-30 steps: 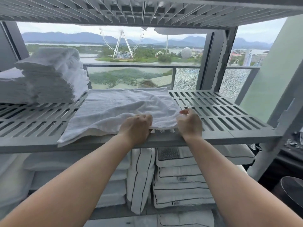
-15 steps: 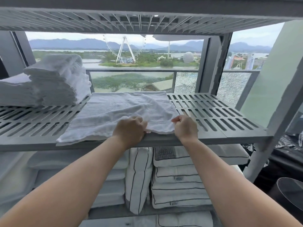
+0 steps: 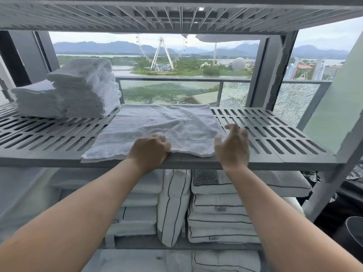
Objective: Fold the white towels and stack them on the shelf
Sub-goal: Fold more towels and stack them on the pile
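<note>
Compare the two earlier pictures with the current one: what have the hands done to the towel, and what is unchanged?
The right hand has let go of the towel's near edge and opened, fingers spread beside its right corner. The left hand still grips the near edge. The towel stays spread flat on the shelf; the folded stack is unmoved.

White pillows with dark piping (image 3: 220, 211) stacked below, one pillow (image 3: 173, 207) standing upright just left of that stack, window behind with a Ferris wheel (image 3: 161, 52) far beyond the pillows, a white dome (image 3: 238, 64) right of the wheel, mountains (image 3: 110, 47) behind it
</note>
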